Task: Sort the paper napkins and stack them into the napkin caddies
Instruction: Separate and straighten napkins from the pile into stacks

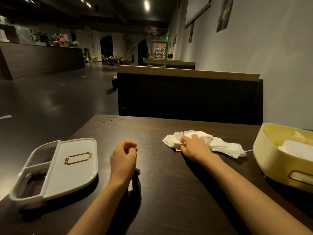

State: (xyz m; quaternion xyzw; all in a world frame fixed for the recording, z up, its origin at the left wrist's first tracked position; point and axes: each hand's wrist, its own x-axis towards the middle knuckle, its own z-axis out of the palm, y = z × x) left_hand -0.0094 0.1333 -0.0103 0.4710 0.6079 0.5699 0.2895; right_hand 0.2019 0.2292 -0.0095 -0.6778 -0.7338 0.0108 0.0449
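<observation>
A dark brown wooden table [166,175] fills the foreground. On its middle right lies a loose pile of white paper napkins [220,145]; the right hand [193,146] rests on the pile's left end, its fingers pinching a napkin corner. The left hand [123,158] sits at the table's centre, fingers loosely curled, holding nothing. At the table's left edge lies a flat white plastic caddy lid with a gold frame [79,168]. At its right edge stands a pale yellow plastic caddy [271,158] with white napkins inside [294,148]. Small spots [111,119] mark the table's far left corner. Beyond the table rises a dark booth back [186,97]; left of it spreads a glossy dark floor [50,99]; right of it is a pale wall [271,56].
</observation>
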